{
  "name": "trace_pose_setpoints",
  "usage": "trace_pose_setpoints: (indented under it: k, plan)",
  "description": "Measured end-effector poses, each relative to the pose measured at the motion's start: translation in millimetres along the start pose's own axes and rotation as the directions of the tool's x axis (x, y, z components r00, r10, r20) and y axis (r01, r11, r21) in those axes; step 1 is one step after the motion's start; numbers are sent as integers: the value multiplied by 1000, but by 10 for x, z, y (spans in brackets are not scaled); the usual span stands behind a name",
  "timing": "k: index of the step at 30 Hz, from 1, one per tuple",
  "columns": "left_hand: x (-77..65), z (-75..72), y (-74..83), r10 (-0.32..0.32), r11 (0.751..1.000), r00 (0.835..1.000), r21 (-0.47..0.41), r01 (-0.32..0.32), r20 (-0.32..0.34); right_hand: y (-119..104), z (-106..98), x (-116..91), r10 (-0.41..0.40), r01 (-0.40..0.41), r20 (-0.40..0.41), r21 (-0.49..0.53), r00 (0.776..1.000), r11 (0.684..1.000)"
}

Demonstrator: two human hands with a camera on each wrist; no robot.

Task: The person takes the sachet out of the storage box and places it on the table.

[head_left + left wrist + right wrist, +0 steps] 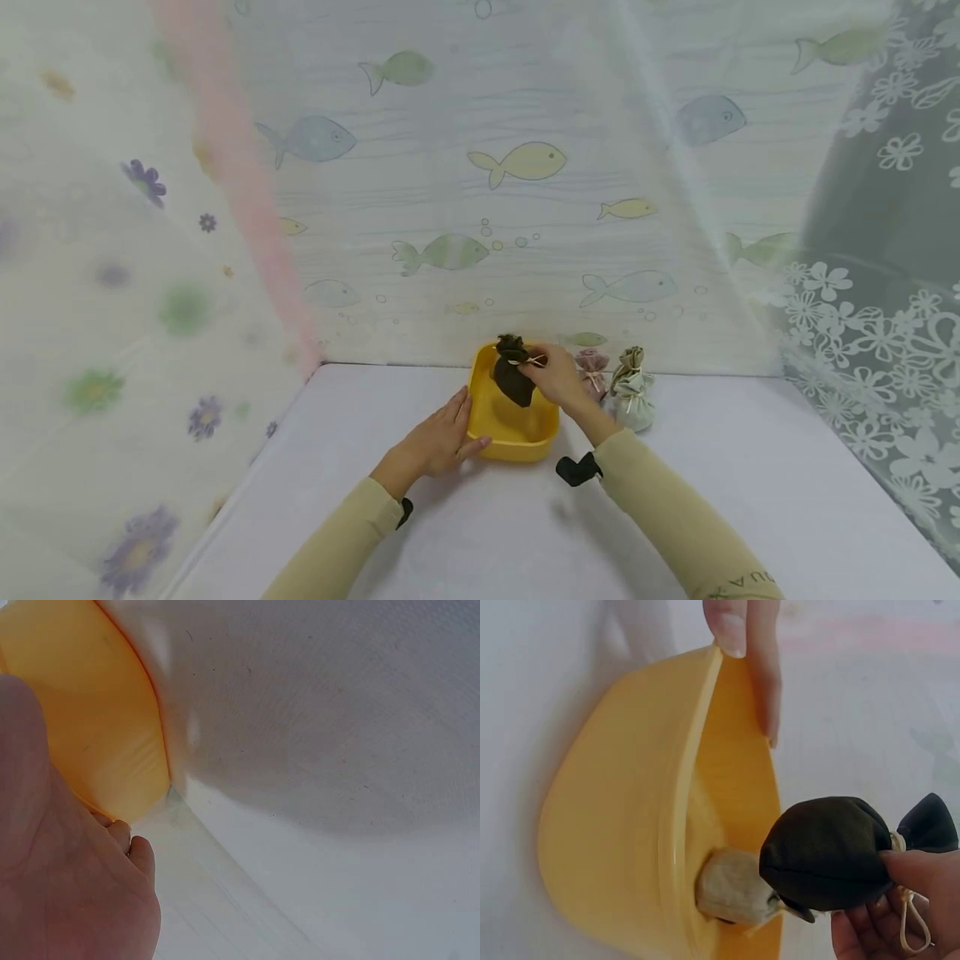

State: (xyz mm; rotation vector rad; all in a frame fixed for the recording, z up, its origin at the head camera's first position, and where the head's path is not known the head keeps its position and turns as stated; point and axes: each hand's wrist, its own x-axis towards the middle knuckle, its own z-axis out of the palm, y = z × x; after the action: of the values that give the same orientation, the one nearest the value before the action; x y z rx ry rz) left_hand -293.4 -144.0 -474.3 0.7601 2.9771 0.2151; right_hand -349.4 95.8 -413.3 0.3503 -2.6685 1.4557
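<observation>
A black drawstring pouch (514,382) with a pale cord hangs over the yellow plastic basin (513,451). My right hand (558,377) pinches it at the gathered neck; in the right wrist view the thumb presses beside the cord. Inside the basin lies a beige pouch (735,886), partly hidden behind the black one. My left hand (437,440) rests along the basin's left wall, fingers extended and thumb at the front rim. In the left wrist view, its palm is close beside the yellow wall.
Right of the basin stand several more pouches: a pink one (592,372), an olive one (630,363) and a pale grey-green one (635,403). The white table (720,483) meets a fish-print curtain (420,308) just behind the basin.
</observation>
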Motion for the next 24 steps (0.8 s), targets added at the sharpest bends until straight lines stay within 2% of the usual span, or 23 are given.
trace_pose_setpoints:
  k: [5,12,21,24]
  plan:
    - [14,14,-22,7,1000,1000,-14,-7,-6,18,-175,-94,5,-5,9,1,1000,1000]
    - [12,-10,-21,-4,1000,1000,-11,4,-3,138,-426,-205,-21,20,-49,-27,999,999]
    - [3,-17,-6,6,999,1000,-32,-6,-24,406,-678,-419,-35,32,-67,-47,997,998]
    - [-6,-34,20,7,1000,1000,-30,-8,-16,514,-725,-499,-12,8,-73,-47,997,999]
